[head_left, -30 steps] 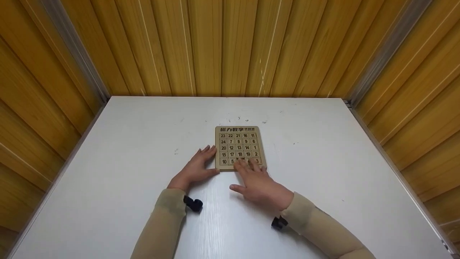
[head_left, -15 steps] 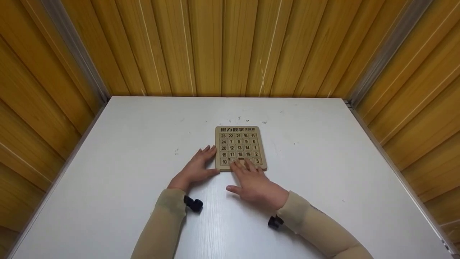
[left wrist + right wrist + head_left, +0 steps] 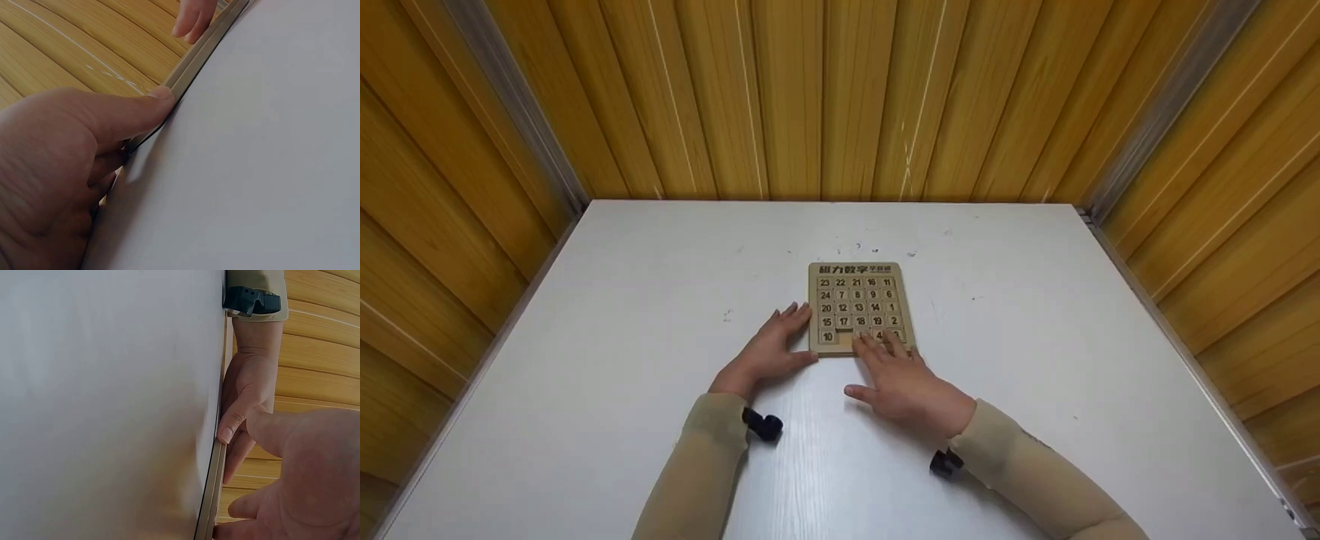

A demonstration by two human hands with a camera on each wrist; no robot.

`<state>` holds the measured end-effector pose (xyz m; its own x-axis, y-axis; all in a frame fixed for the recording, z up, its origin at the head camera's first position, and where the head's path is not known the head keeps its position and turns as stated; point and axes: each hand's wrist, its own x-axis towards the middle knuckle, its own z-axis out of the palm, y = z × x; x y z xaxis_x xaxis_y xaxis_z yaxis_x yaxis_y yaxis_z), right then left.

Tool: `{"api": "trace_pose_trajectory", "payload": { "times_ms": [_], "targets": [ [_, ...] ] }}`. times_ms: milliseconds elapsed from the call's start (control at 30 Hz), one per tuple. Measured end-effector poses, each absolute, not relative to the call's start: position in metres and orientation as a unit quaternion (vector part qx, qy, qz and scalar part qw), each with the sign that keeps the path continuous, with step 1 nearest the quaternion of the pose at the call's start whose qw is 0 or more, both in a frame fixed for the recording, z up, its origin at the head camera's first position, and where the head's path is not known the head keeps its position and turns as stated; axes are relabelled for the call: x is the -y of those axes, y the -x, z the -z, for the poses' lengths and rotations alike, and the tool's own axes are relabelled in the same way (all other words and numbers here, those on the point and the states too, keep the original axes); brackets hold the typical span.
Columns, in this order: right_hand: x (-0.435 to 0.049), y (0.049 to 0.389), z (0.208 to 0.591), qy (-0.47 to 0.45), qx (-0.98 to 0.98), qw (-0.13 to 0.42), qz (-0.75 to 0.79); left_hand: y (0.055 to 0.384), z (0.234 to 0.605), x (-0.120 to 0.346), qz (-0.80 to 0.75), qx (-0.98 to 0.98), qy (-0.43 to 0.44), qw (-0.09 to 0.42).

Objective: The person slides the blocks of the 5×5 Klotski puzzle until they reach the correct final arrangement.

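Note:
A wooden sliding number puzzle (image 3: 856,268) lies flat on the white table in the head view. Its bottom row has a gap (image 3: 845,339) just right of the 10 tile (image 3: 828,337). My left hand (image 3: 769,349) steadies the board, straight fingers along its left edge and thumb at the lower left corner. In the left wrist view that thumb (image 3: 135,115) touches the board's side. My right hand (image 3: 901,382) rests its fingertips on the bottom row, partly covering the tiles right of the gap. Its thumb is held out, apart from the board.
The white table (image 3: 675,262) spreads around the board, with small dark marks beyond it. Yellow wood-look panels (image 3: 825,97) stand at the back and both sides. A small black camera is strapped to each wrist.
My right fingers moved left onto the 5 tile, then back right. That tile slid one place right, so the gap moved from the third to the second place. My left hand stayed still.

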<state>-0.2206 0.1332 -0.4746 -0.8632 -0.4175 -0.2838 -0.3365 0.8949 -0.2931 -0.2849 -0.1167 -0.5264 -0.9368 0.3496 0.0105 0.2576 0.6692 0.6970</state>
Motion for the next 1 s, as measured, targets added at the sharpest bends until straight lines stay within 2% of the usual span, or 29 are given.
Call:
{"api": "trace_pose_trajectory", "payload": {
  "times_ms": [567,1000],
  "targets": [
    [-0.105,0.235,0.478,0.22,-0.955,0.17,0.102,0.285,0.527,0.117,-0.372,-0.908,-0.184,0.049],
    [-0.121,0.239,0.479,0.213,-0.957,0.165,0.104,0.286,0.526,0.118,-0.369,-0.908,-0.196,0.043]
  ]
}}
